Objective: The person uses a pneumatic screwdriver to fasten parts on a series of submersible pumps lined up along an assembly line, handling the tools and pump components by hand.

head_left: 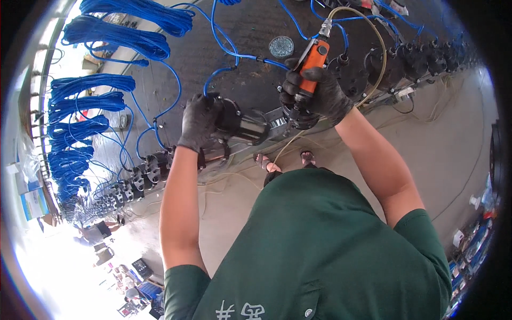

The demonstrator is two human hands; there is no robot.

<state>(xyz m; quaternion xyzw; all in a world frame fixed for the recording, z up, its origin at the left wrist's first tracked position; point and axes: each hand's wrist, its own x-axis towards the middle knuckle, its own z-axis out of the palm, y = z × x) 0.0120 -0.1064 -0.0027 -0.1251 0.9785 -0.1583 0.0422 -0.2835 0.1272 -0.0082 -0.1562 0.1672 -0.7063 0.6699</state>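
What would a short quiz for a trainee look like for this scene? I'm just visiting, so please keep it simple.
1. What does the right hand hold?
A) a coil of blue cable
B) an orange tool
C) a white bottle

2. True or false: the big blue cable bundles lie on the person's right.

3. Fill in: the left hand wears a dark glove and grips a black, ____ part.

Key:
1. B, the orange tool, with a pale hose running from its end.
2. False; they lie on the person's left.
3. Cylindrical.
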